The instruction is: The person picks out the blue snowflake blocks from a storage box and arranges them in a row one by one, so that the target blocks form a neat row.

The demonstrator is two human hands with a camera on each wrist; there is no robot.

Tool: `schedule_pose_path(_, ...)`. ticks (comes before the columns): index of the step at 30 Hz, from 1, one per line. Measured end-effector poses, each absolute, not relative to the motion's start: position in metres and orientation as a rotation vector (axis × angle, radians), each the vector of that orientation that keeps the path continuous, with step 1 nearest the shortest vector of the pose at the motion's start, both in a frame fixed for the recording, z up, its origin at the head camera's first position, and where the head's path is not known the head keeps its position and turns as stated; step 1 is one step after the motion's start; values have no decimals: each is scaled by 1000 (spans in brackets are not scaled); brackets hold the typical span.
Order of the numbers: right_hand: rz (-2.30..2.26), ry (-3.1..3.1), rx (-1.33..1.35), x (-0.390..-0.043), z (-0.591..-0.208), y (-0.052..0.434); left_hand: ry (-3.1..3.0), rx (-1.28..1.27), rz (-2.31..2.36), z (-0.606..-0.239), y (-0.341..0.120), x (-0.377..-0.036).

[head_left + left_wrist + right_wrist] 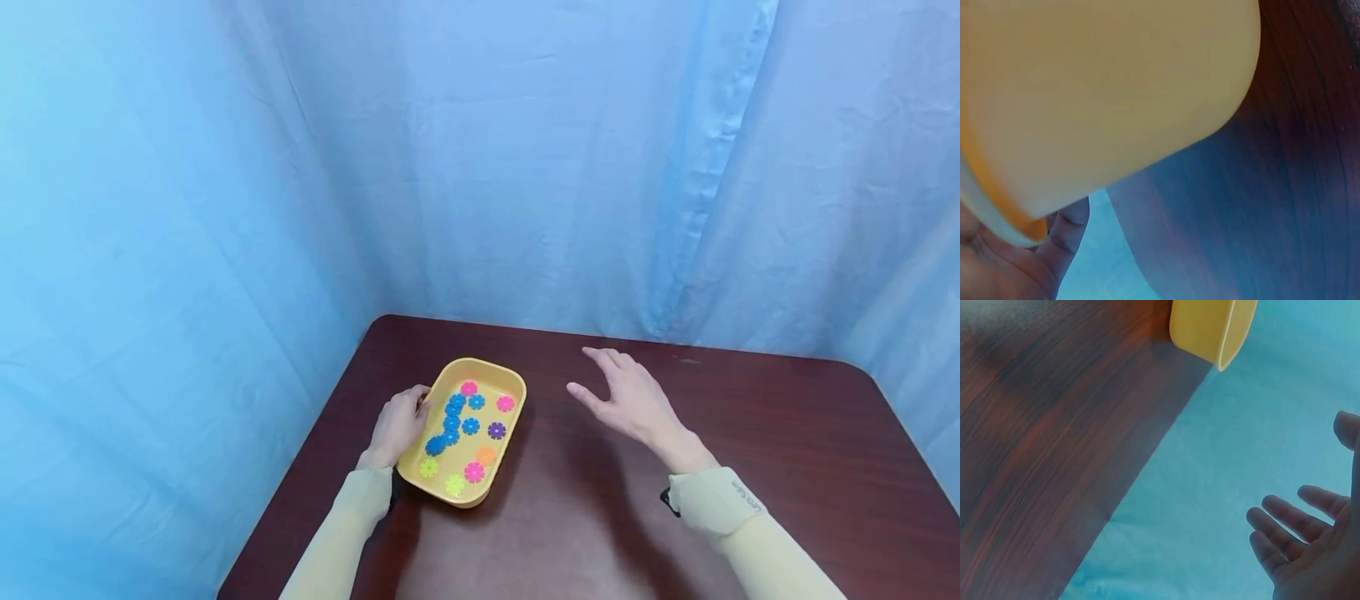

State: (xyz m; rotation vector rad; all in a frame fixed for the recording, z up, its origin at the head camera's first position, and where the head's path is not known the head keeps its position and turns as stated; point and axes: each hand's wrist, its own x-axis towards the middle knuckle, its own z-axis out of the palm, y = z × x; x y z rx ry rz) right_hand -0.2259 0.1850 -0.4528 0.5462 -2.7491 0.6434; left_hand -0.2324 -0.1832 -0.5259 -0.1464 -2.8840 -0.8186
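- Now the left hand (pixel 397 427) grips the near left rim of a yellow tray (pixel 514 385), fingers curled over the edge; the left wrist view shows the tray's outer wall (pixel 1104 94) close up with fingers (pixel 1066 228) beneath its rim.
- Inside the tray, just right of the left hand, lie small flower-shaped discs: a chain of blue discs (pixel 450 421) joined in a curved line, pink discs (pixel 506 403) at the far end and near end, a purple disc (pixel 497 430), an orange disc (pixel 486 455) and yellow-green discs (pixel 454 484) at the end nearest the person.
- The right hand (pixel 633 402) hovers above the dark wooden table (pixel 750 467), well right of the tray, fingers spread and relaxed, holding nothing; the right wrist view shows its fingers (pixel 1285 534) splayed, with the tray (pixel 1210 328) far off.
- Both hands are apart, with the tray between them but touching only the left one.
- Cream sleeves (pixel 720 500) cover both forearms.
- Blue cloth (pixel 480 167) hangs behind the table, beyond both hands.
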Motion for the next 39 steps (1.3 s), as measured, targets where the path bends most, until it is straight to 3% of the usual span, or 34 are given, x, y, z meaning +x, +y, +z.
schedule_pose_path(39, 619, -2710, 829, -205, -504, 138, -2856, -284, -925, -527, -140, -202)
